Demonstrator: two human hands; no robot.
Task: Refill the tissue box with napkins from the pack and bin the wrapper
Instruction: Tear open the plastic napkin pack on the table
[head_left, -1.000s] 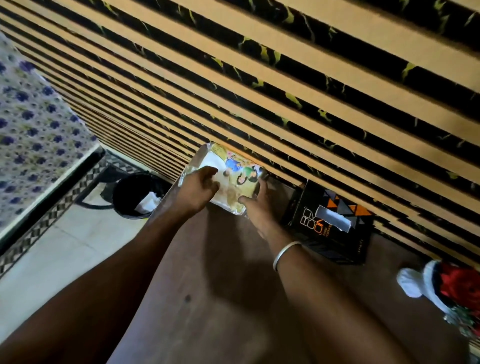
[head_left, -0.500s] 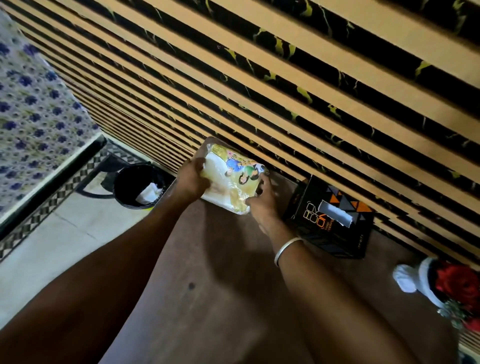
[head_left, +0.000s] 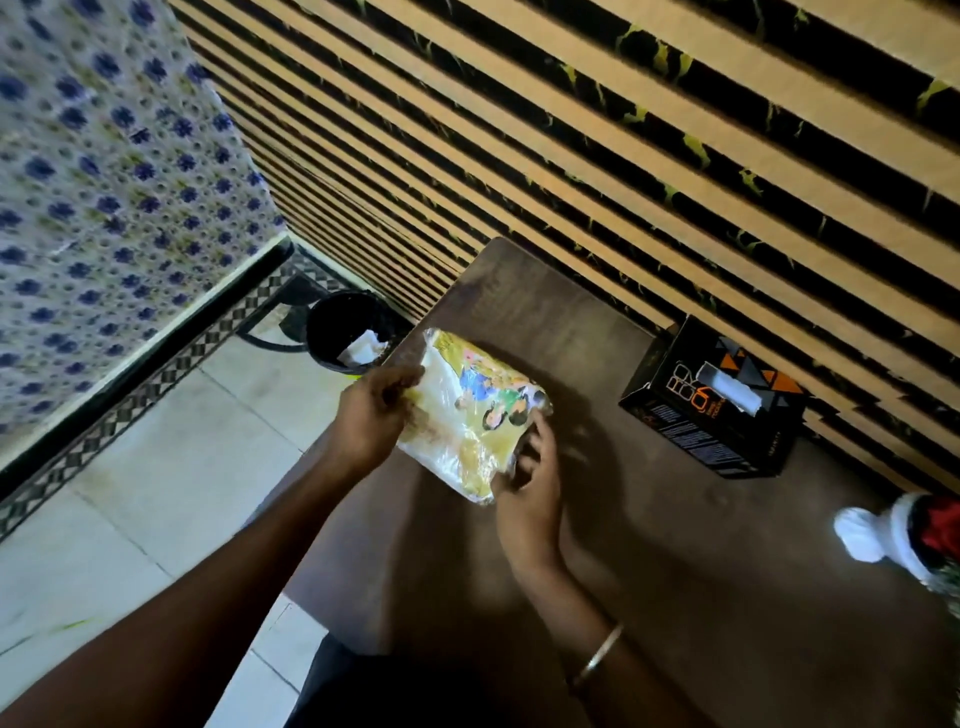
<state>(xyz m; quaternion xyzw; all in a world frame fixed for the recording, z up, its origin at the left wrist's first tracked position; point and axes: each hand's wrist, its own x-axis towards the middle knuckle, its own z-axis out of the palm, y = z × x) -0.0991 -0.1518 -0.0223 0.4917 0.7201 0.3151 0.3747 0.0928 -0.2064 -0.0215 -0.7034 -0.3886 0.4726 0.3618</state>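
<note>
Both hands hold the pack (head_left: 478, 421) just above the table (head_left: 675, 545), near the middle of the frame. The left hand (head_left: 371, 415) pinches its upper-left edge between thumb and fingers; the right hand (head_left: 530, 478) curls round its lower-right corner, though the fingertips tuck under the shiny wrapper and I cannot see how tightly they press. The pack is yellow with cartoon figures, slightly blurred.

The tissue box (head_left: 714, 402) sits at the right against the striped wall (head_left: 571, 130), well apart from the pack, a white napkin poking from its slot. The lettering on the box is too small to read.

The bin (head_left: 345, 332) stands on the floor beyond the table's left corner, something white inside. At the right edge a red and white ornament (head_left: 904, 535) is cut off. A bangle (head_left: 597, 657) rings the right wrist.
</note>
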